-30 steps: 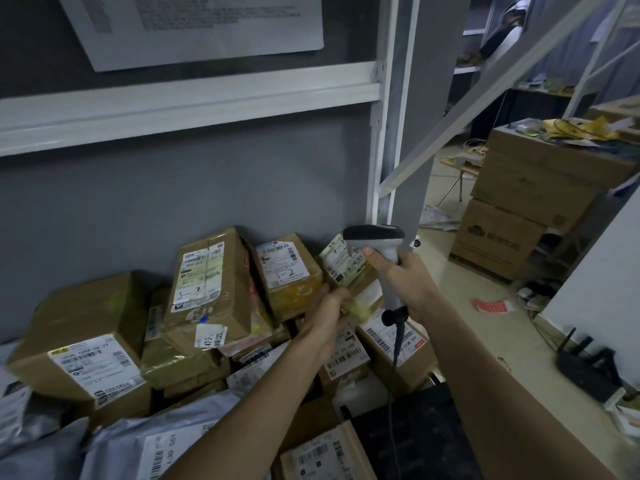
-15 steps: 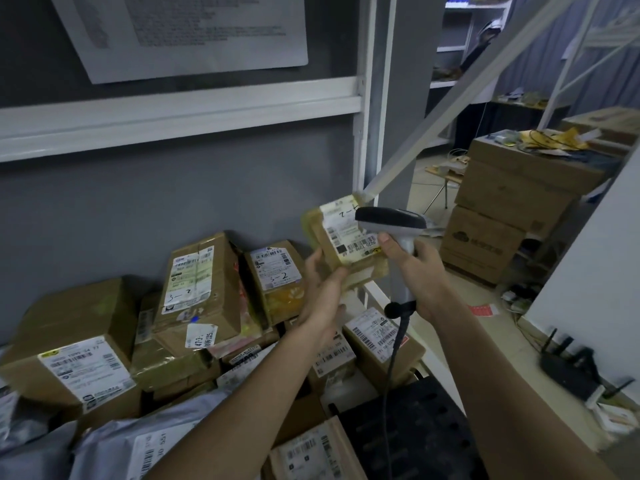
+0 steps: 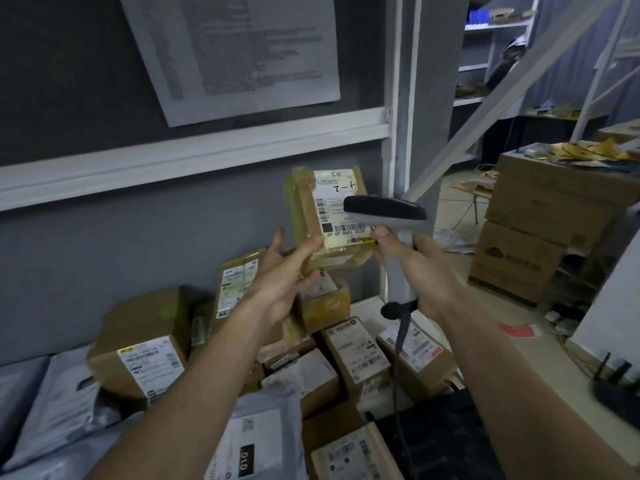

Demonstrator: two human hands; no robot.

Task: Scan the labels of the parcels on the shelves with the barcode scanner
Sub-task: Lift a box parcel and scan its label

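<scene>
Grey wall (image 3: 104, 237) ahead of you, a white shelf rail (image 3: 194, 157) crossing it and a printed sheet (image 3: 235, 50) pinned above. Under your arms the shelf is heaped with taped cardboard parcels (image 3: 142, 348) and grey poly mailers (image 3: 52, 403), most labels facing up. Your left hand (image 3: 280, 282) has a small tape-wrapped parcel (image 3: 329, 216) lifted clear of the heap, thumb pressed on its front lower edge, fingers spread behind it, white label (image 3: 337, 209) turned toward you. Your right hand (image 3: 419, 268) is curled round the grey handle of the barcode scanner (image 3: 391, 220), index fingertip at the trigger. The scanner's dark head sits just above your right fingers, overlapping the label's right side, its coiled cable (image 3: 401, 337) hanging below your right hand. Stacked brown cartons (image 3: 540, 237) stand beyond your right fingers.
</scene>
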